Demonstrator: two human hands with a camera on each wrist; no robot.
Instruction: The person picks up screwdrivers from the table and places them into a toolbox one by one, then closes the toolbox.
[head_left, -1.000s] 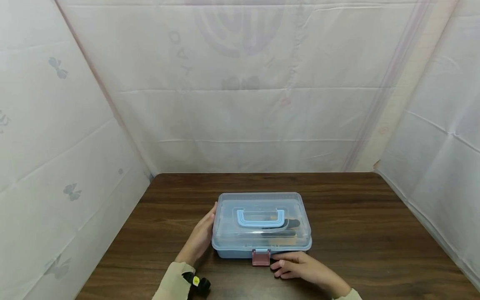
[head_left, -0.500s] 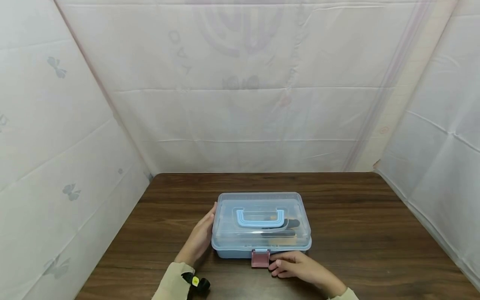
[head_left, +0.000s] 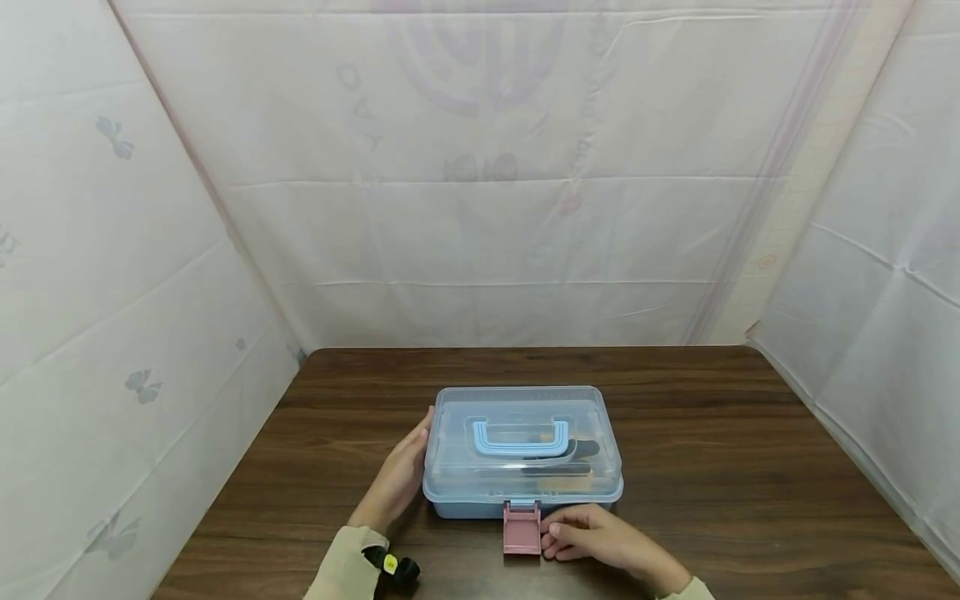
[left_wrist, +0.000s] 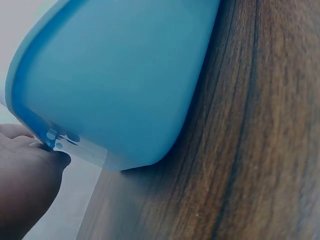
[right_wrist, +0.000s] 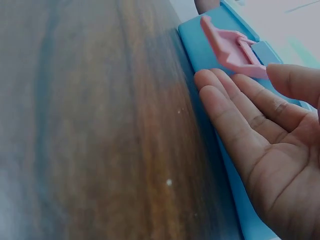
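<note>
A light-blue plastic box with a clear lid and a blue handle sits on the table. Its pink latch is swung outward from the front side. My left hand rests along the left side of the box, fingers extended. Beside the latch's right edge is my right hand; in the right wrist view its fingers lie loosely bent by the blue wall, below the pink latch. Whether they touch the latch is unclear. Dark and tan items show dimly through the lid.
The dark wood table has white sheeting behind it and at both sides. A black wrist camera is strapped over the left sleeve.
The pink latch has swung further outward and up from the box front. My right fingers have shifted slightly with it, while the left hand and the box have stayed in place.
</note>
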